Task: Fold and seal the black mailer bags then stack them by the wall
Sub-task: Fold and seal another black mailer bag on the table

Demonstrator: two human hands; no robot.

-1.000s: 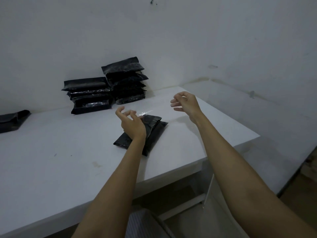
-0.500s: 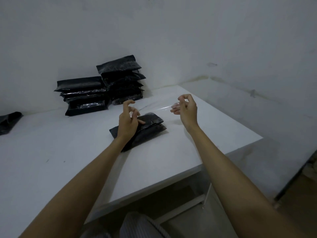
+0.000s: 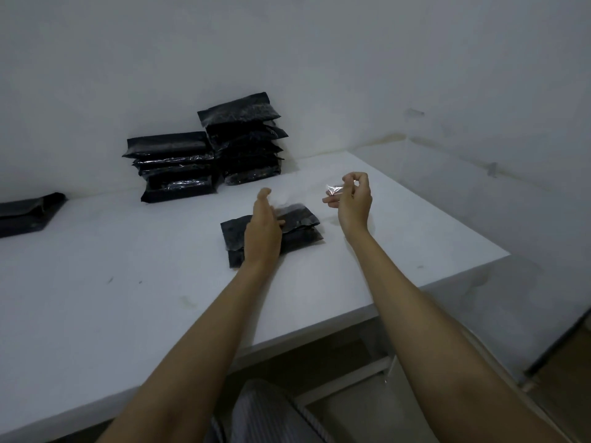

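A folded black mailer bag lies on the white table, a little right of the middle. My left hand rests on it with fingers mostly straight, covering its centre. To the right and above the table, my right hand pinches a small clear strip of film between thumb and fingers. Two stacks of sealed black mailer bags stand against the wall: a lower one on the left and a taller one on the right.
More flat black bags lie at the table's far left edge. The table ends just right of my right hand, with a white wall corner and floor beyond. A striped cloth shows at my lap below the front edge.
My left hand has flattened onto the bag. My right hand has peeled the clear strip away and lifted it to the right. My view has shifted right.
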